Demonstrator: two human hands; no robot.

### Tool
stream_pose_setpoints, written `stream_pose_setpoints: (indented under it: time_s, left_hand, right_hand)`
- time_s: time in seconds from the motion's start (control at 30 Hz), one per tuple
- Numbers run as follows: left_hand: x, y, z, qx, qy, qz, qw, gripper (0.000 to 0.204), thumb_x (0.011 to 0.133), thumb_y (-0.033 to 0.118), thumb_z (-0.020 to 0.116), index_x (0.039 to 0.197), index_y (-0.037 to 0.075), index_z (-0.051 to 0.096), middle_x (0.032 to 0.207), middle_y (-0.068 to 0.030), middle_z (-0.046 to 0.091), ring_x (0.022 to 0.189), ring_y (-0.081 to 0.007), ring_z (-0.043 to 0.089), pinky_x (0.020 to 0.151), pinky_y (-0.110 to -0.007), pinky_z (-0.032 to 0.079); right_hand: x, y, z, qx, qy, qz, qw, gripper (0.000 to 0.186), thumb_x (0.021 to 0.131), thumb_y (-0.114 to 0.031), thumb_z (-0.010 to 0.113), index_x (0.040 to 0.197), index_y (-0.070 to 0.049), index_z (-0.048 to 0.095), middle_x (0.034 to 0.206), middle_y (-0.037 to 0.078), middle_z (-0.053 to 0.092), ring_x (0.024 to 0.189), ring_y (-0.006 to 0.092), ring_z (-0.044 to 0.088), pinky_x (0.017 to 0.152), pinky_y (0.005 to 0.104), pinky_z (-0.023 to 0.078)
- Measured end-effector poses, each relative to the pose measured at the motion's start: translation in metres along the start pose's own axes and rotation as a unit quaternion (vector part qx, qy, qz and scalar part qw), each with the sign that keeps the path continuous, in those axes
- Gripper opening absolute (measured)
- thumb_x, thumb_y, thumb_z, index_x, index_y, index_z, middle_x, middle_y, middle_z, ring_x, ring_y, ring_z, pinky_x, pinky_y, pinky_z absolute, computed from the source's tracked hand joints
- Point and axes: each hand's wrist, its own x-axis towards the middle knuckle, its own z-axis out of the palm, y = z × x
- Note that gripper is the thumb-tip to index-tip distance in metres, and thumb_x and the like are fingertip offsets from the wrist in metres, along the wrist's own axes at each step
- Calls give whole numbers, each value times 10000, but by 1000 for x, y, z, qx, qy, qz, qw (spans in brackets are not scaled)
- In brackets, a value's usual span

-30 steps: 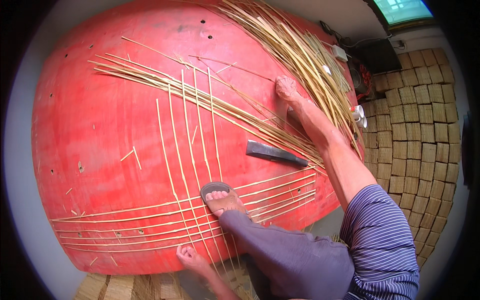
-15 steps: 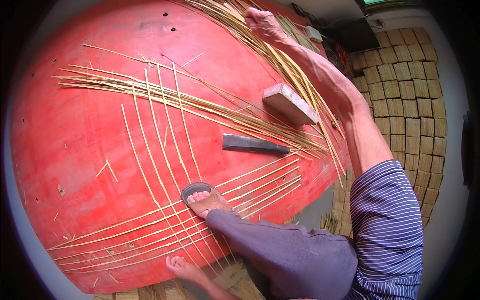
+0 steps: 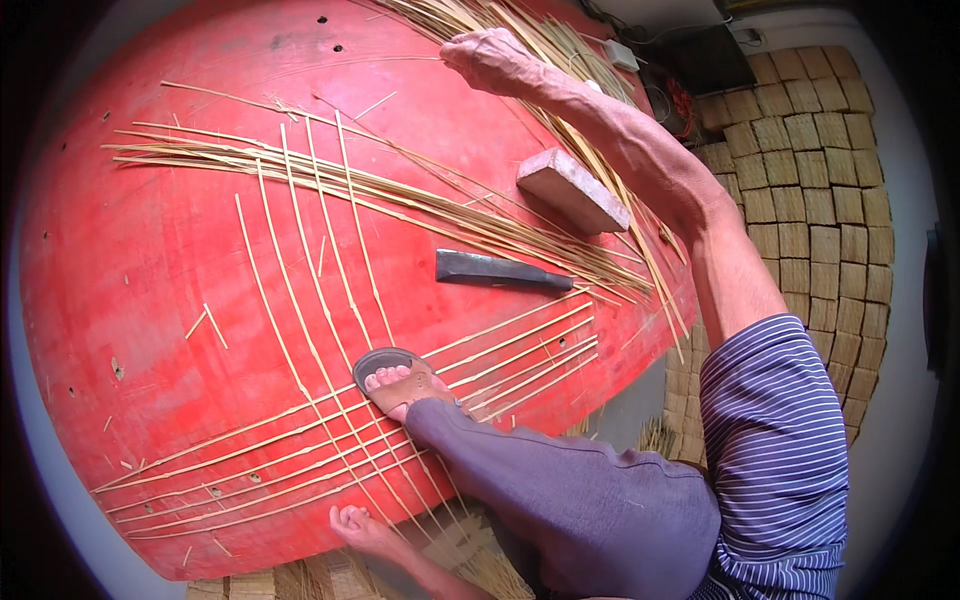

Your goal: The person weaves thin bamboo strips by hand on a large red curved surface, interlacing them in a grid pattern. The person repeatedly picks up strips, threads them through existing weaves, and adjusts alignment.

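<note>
My right hand [image 3: 482,62] reaches to the upper middle, closed on a thin bamboo strip [image 3: 380,58], beside a long bundle of strips [image 3: 545,30]. My left hand [image 3: 355,525] rests at the board's lower edge, fingers slightly bent and apart, near crossed bamboo strips [image 3: 215,447]. My sandaled foot [image 3: 395,380] presses on this grid. A dark cleaver-like blade [image 3: 495,268] and a pale brick [image 3: 570,185] lie right of the upright strips, by a diagonal bundle [image 3: 235,160]. All rest on a red board [image 3: 130,280].
Stacked woven straw-coloured pieces [image 3: 810,180] cover the floor at the right, along a pale wall. A white power strip [image 3: 620,55], cables and a dark panel [image 3: 710,55] sit beyond the board's back right. More straw pieces [image 3: 250,585] show below the board.
My right hand and arm have moved up and leftward, uncovering the brick. The view has shifted a little. My left hand and foot stay by the grid.
</note>
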Motion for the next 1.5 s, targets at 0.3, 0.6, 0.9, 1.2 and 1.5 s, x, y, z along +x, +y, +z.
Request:
stream_pose_setpoints:
  time_s: [0.3, 0.6, 0.9, 1.2, 1.5]
  left_hand:
    - [-11, 6, 10, -6, -37, -14, 999, 379, 922, 66, 459, 1276, -61, 504, 890, -106, 568, 773, -217, 569, 708, -328, 491]
    - [-10, 6, 2, -45, -53, -23, 997, 381, 923, 65, 469, 1287, -47, 487, 930, -93, 544, 803, -191, 545, 718, -309, 487]
    - [-10, 10, 10, -17, -63, 27, 997, 332, 939, 104, 498, 1231, -49, 533, 880, -98, 565, 733, -184, 549, 666, -321, 507]
    - [-4, 7, 3, -13, -53, 4, 999, 357, 918, 72, 492, 1249, -58, 523, 885, -95, 561, 759, -183, 554, 689, -306, 508]
    - [-5, -13, 10, -67, -70, 18, 995, 404, 936, 186, 538, 1265, -49, 526, 942, -98, 593, 734, -169, 567, 660, -295, 491]
  right_hand:
    - [-118, 73, 23, -114, -95, 162, 976, 96, 844, -107, 520, 799, -37, 568, 735, 196, 641, 705, 392, 645, 575, 491, 480]
    - [-150, -88, 81, 107, -116, 181, 971, 272, 875, -250, 640, 896, -6, 520, 753, 220, 612, 726, 423, 625, 614, 538, 479]
    - [-162, -68, 137, 138, -169, 257, 941, 237, 790, -101, 546, 998, 13, 549, 904, 285, 643, 847, 486, 633, 700, 573, 510]
    - [-78, -6, 30, 183, 41, 105, 977, 164, 751, -7, 498, 673, -47, 636, 546, 167, 570, 458, 276, 564, 471, 411, 468]
    - [8, -51, -24, 312, -49, 176, 933, 165, 815, -125, 618, 915, -14, 687, 646, 65, 633, 590, 151, 620, 555, 339, 500]
